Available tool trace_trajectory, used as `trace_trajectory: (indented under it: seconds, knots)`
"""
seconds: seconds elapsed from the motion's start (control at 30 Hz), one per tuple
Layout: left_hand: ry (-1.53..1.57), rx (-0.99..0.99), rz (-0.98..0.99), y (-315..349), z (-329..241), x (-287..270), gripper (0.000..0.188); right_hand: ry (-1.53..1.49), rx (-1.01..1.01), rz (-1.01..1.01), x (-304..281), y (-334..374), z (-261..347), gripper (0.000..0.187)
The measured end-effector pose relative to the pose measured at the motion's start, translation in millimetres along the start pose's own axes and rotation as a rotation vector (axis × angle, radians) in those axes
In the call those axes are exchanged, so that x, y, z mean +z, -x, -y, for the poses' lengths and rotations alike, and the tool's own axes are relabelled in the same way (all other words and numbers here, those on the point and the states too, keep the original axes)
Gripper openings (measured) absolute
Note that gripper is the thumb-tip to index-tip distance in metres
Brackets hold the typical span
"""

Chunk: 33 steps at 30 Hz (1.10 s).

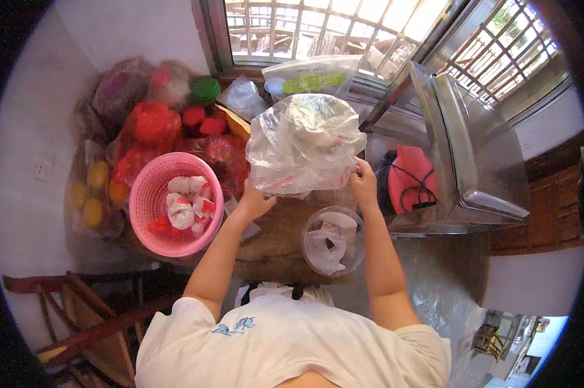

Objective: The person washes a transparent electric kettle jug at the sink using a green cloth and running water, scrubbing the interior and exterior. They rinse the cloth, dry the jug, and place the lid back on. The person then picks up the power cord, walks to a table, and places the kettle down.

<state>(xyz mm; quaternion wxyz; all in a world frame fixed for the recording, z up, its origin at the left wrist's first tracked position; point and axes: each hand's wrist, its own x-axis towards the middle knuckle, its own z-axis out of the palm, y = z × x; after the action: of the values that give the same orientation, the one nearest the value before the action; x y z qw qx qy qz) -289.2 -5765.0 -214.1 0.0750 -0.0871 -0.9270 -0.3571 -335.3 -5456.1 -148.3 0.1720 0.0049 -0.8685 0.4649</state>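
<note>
Both my hands grip a large clear plastic bag by its near edge, above the wooden table. My left hand pinches its lower left side, and my right hand closes on its right side. Something pale shows through the upper part of the bag; its kind I cannot make out. Left of my left arm stands a pink plastic basket with several crumpled white and red bundles in it. Close to my right forearm is a round clear container with white plastic film inside.
Bags of red, purple and yellow things crowd the table's left. A printed plastic bag lies below the barred window. To the right are a metal cabinet and a red bag with black cord. A wooden chair stands lower left.
</note>
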Motion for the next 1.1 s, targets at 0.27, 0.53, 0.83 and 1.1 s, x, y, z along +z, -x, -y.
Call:
trace_trajectory:
  seconds: [0.27, 0.53, 0.83, 1.1]
  knots:
    - [0.448, 0.205, -0.387, -69.6, -47.1, -47.0, 0.072, -0.927, 0.239, 0.14, 4.2, -77.2, 9.2, 0.042]
    - [0.544, -0.046, 0.091, -71.9, -23.0, 25.8, 0.052, -0.902, 0.863, 0.464, 72.6, -106.1, -10.3, 0.041]
    - [0.337, -0.036, -0.028, -39.6, -23.7, 68.6, 0.061, -1.294, 0.693, 0.293, 150.0, -80.3, -149.4, 0.048]
    - [0.14, 0.024, -0.068, -28.1, -27.0, 112.9, 0.042, -1.191, 0.665, 0.315, 144.7, -71.1, -156.0, 0.051]
